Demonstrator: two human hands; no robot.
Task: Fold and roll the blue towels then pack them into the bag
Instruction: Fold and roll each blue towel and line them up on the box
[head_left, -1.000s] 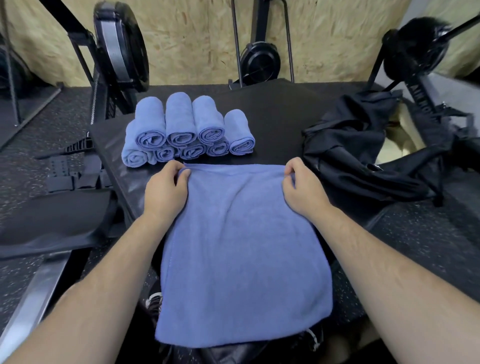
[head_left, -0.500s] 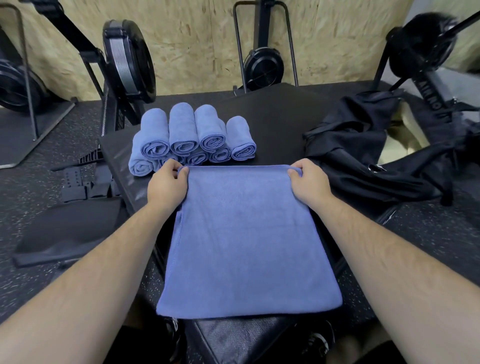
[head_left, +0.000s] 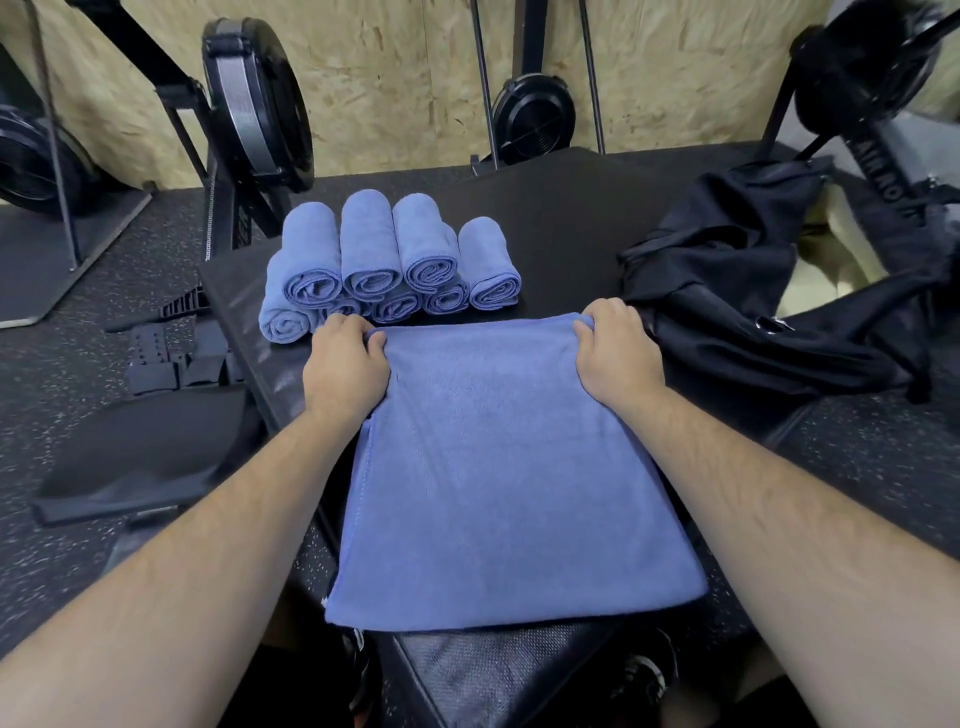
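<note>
Both my grips are on the far edge of the folded blue towel (head_left: 498, 467). My left grip (head_left: 345, 371) has its fingers curled over the far left corner, thumb hidden under my hand. My right grip (head_left: 615, 358) does the same at the far right corner. Each is closed round a pinch of cloth and has nothing else in it.

I hold the two corners at once so the edge runs straight and taut; a slack edge would give me a crooked roll. The towel lies flat on the black desk (head_left: 545, 218), spread from those corners back toward me, its near edge at the desk's near side. My knuckles are up and my wrists low. Both forearms come in from the bottom corners and narrow toward the towel, level with one another.

Just beyond my left fingers sits the stack of rolled towels (head_left: 384, 265), spiral ends facing me, piled in two layers. They're close by but out of the working area, so I judge they'll be packed together later. The black bag (head_left: 753, 322) lies slumped on the desk to my right, just beside my right grip and within easy reach. Nothing blue shows in it.

My reading is that this towel is folded and rolling comes next, either from this far edge or after one more fold.
</note>
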